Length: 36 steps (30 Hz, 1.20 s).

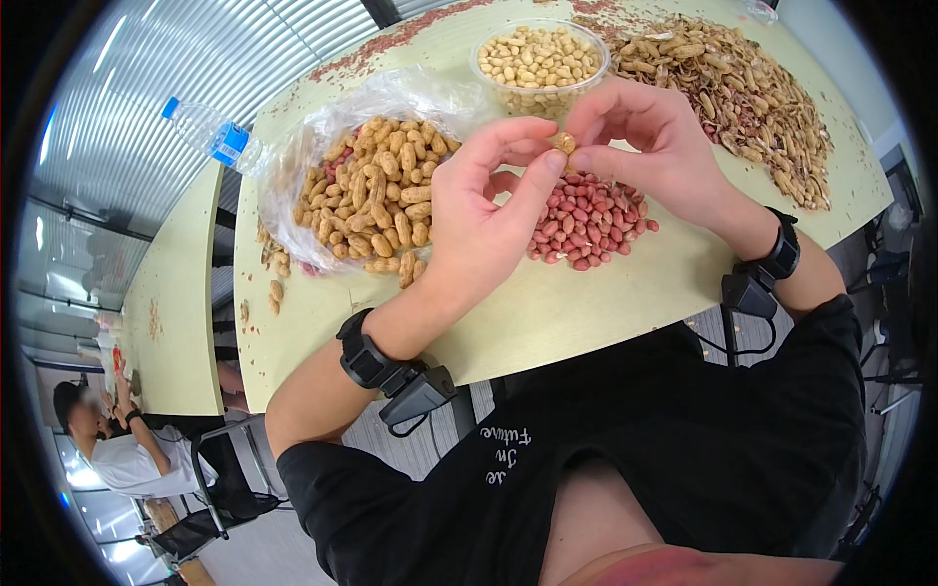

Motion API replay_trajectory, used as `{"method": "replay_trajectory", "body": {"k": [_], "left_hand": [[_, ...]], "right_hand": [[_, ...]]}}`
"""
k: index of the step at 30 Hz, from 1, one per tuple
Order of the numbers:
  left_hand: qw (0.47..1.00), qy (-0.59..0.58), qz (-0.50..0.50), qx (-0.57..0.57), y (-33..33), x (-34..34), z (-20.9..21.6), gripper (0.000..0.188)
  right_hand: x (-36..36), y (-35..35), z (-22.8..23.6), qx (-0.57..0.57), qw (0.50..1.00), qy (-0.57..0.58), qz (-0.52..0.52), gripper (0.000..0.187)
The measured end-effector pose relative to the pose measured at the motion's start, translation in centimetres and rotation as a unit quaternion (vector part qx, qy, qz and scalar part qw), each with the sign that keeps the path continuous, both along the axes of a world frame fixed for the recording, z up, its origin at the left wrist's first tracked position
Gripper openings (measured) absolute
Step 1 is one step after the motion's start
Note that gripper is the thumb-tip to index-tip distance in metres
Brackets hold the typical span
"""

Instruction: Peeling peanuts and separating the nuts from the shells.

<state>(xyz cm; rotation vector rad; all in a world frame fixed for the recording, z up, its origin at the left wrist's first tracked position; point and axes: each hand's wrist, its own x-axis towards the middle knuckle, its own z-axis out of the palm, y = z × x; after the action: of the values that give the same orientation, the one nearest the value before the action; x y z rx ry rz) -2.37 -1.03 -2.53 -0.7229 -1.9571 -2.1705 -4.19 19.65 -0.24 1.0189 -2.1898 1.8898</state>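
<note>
Between the fingertips of my left hand [489,195] and my right hand [650,146] is a small tan peanut in its shell [564,144]. Both hands pinch it, thumbs close together, above a pile of red-skinned peanut kernels [591,223] on the table. To the left of my left hand, unshelled peanuts [376,195] lie heaped on a crumpled clear plastic bag [293,210]. Just beyond my fingers stands a round clear tub [476,61] full of pale skinned kernels [542,59]. How far the shell is cracked is hidden by my fingers.
A large heap of empty peanut shells [738,93] covers the table's far right. Red skins [391,41] are strewn along the far edge. A water bottle [213,135] lies at the left edge. A person in a white shirt [147,464] sits at another table [176,313].
</note>
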Motion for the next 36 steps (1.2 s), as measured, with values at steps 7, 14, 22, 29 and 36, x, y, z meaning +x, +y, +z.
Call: {"method": "replay_trajectory", "body": {"k": [7,14,22,29,36], "left_hand": [[0.999,0.032,0.006,-0.031,-0.2,-0.4,-0.4,0.022],[0.999,0.027,0.023,-0.033,-0.1,-0.2,-0.3,0.019],[0.952,0.237,0.059,-0.186,-0.5,0.7,0.9,0.018],[0.954,0.226,0.055,-0.188,-0.5,1.3,1.1,0.019],[0.999,0.026,-0.032,-0.013,0.2,0.9,0.3,0.018]], "right_hand": [[-0.1,0.0,-0.4,-0.001,1.000,0.021,-0.015,0.012],[0.0,-0.6,-0.1,0.059,0.988,0.139,-0.046,0.024],[1.6,-0.6,0.6,0.132,0.991,0.022,-0.012,0.044],[1.8,-0.6,0.3,0.113,0.987,0.111,-0.006,0.042],[0.6,-1.1,-0.3,0.083,0.987,0.134,-0.042,0.042]]}}
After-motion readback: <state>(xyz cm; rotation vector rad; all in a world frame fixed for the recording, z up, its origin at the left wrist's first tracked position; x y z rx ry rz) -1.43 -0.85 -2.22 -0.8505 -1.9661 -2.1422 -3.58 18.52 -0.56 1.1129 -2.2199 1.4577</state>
